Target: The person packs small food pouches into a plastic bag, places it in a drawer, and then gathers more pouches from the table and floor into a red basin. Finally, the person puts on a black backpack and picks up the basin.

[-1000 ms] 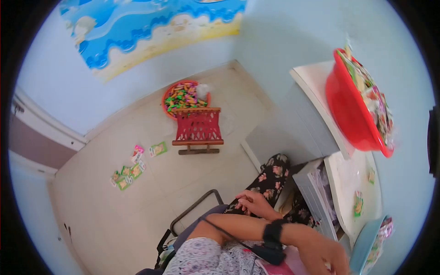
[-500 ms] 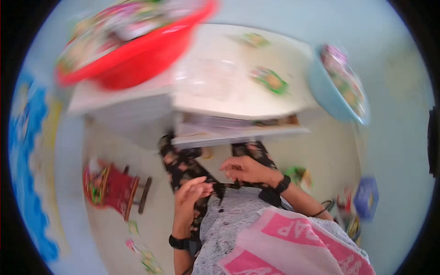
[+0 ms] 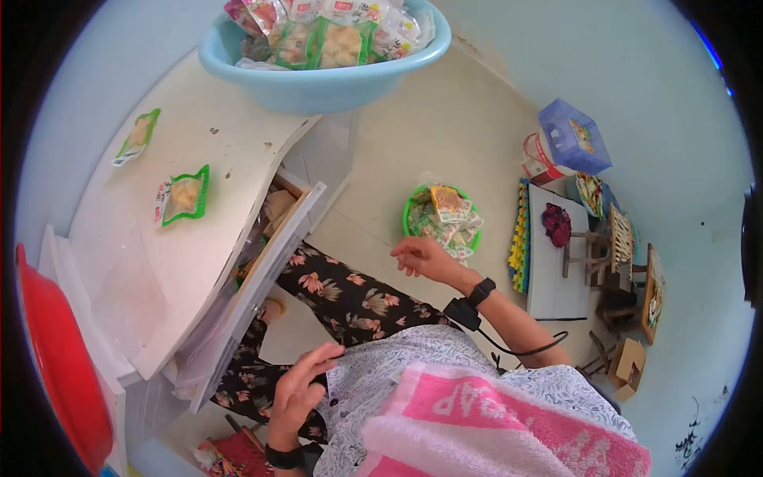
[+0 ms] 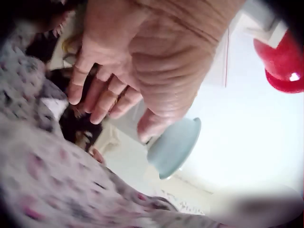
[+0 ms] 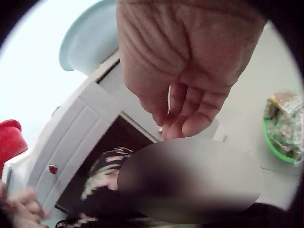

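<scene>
right of centre in the head view, the roundish green basket (image 3: pixel 407 216) of food packets (image 3: pixel 450 204) lies just up-frame of the nearer right hand (image 3: pixel 433 261), whose bent fingers seem bunched and empty (the left hand (image 3: pixel 296 393), lower centre, holds nothing, fingers loosely spread).

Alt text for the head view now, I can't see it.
A person's bare left hand and bare right hand appear empty, near a curved white desk with an open drawer. Two green-edged plastic packets lie on it, near a round light-blue basin of packets; a round green basket stands on the floor.
</scene>
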The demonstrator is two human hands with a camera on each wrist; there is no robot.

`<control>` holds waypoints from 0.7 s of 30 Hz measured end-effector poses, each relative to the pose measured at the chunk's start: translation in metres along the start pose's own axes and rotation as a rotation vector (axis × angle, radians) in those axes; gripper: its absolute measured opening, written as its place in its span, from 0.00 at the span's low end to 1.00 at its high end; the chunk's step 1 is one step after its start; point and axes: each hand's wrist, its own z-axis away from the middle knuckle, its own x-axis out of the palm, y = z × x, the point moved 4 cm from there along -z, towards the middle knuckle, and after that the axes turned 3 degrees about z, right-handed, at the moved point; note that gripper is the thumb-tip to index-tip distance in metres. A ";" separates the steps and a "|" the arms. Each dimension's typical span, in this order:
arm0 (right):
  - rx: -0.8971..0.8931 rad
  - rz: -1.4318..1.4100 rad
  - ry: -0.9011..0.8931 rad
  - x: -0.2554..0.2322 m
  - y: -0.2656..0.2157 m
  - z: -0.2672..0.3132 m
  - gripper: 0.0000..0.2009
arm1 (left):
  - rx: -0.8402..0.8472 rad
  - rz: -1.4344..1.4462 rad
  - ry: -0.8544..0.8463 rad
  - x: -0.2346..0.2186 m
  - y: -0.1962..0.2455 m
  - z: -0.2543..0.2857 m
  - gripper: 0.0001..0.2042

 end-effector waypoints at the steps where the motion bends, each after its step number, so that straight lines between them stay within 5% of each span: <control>1: 0.038 -0.014 0.018 -0.006 0.020 -0.002 0.09 | 0.036 -0.008 -0.122 0.015 0.022 -0.014 0.32; 4: 0.189 -0.001 -0.035 -0.022 0.070 -0.012 0.11 | 0.300 -0.275 -0.495 0.065 0.080 -0.058 0.31; 7: 0.247 -0.016 -0.064 -0.029 0.114 -0.023 0.10 | 0.228 -0.059 -0.756 0.117 0.092 -0.083 0.33; 11: 0.329 -0.086 -0.061 -0.035 0.161 -0.023 0.09 | 0.209 -0.210 -0.826 0.133 0.099 -0.107 0.21; 21: 0.476 -0.133 0.149 -0.075 0.204 0.070 0.10 | 0.002 -0.113 -0.943 0.134 0.089 -0.119 0.19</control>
